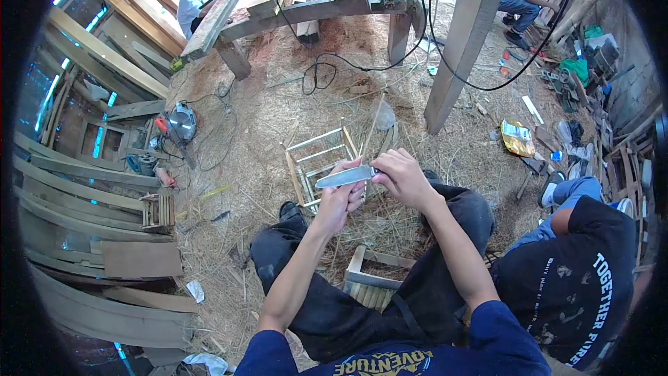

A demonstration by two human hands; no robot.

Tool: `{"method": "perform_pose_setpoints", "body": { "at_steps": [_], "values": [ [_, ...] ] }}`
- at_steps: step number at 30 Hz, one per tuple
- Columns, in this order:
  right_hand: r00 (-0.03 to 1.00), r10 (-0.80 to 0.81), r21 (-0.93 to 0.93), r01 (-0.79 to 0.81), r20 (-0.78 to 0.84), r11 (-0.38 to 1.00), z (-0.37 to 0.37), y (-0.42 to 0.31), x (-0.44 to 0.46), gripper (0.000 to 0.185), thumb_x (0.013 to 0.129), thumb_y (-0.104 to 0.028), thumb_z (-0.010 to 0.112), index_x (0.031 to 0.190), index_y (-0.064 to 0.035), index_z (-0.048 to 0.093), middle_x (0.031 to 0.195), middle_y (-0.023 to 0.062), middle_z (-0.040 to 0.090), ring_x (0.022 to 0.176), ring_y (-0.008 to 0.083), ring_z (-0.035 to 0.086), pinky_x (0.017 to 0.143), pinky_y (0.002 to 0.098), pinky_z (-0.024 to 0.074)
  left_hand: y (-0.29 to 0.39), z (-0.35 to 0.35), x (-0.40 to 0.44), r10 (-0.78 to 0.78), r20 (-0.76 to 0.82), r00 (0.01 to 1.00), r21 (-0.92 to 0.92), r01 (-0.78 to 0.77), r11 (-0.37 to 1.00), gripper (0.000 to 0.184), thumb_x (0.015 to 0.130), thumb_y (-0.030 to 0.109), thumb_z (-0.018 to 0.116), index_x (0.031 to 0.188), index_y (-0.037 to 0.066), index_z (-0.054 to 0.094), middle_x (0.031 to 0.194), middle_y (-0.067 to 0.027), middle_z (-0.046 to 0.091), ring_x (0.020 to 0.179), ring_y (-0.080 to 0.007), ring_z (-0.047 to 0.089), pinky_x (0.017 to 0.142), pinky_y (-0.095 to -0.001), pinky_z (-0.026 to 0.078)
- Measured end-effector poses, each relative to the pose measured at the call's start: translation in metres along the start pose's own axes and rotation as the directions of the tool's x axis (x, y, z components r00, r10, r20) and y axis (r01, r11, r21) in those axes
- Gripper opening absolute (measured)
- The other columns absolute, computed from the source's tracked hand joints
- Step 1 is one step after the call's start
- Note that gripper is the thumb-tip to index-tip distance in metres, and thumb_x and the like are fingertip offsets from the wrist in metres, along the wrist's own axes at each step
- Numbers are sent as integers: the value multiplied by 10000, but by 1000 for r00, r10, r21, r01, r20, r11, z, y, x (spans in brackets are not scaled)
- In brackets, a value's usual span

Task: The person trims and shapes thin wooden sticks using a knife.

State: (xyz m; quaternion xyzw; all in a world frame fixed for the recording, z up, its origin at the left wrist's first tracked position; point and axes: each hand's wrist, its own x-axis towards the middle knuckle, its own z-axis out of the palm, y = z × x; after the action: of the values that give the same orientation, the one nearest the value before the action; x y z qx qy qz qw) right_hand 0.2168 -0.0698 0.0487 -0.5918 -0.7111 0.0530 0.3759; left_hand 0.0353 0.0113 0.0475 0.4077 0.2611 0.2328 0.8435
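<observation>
My right hand [405, 179] is closed round the dark handle of a knife [344, 177], its broad blade pointing left across my left hand. Behind the blade, my left hand [338, 203] is closed, palm partly up. A thin pale wooden strip [372, 127] seems to run up and away from its fingers; the blade hides the place where they meet. Just beyond my hands, a small slatted wooden frame [297, 175] rests on the straw-strewn ground. Between my legs sits another small wooden frame [355, 264] with slats.
A heavy wooden workbench [313, 10] stands ahead, near a slanted post [465, 49] and a black cable [487, 88]. Left are a circular saw [182, 123] and stacked boards [139, 259]. A person in a black shirt [574, 278] sits close on my right; other people are farther off.
</observation>
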Motion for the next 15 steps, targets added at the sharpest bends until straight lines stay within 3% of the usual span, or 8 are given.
{"method": "perform_pose_setpoints", "body": {
  "at_steps": [8,11,15],
  "values": [
    [997,-67,-204,61,-23,977,-3,3,-5,251,855,-317,656,984,-101,640,849,57,588,837,246,577,782,372,419,2,-2,-11,-62,16,998,-60,63,996,226,1018,178,542,1240,136,526,741,60,392,536,-4,276,422,-169,174],
    [994,33,-377,-69,-101,923,-21,22,-6,247,825,-319,684,957,-115,637,847,46,591,852,232,579,810,369,421,-1,-17,-15,-52,30,998,-130,55,990,203,1021,175,535,1217,125,523,740,59,381,530,-7,276,409,-167,173],
    [994,-1,-385,-42,-109,922,-12,20,-4,256,798,-319,709,934,-114,638,825,39,590,838,229,582,809,366,420,1,-18,-22,-69,-17,997,-153,66,986,212,1024,175,532,1227,116,521,750,54,382,534,-10,295,402,-162,182]
  ]
}}
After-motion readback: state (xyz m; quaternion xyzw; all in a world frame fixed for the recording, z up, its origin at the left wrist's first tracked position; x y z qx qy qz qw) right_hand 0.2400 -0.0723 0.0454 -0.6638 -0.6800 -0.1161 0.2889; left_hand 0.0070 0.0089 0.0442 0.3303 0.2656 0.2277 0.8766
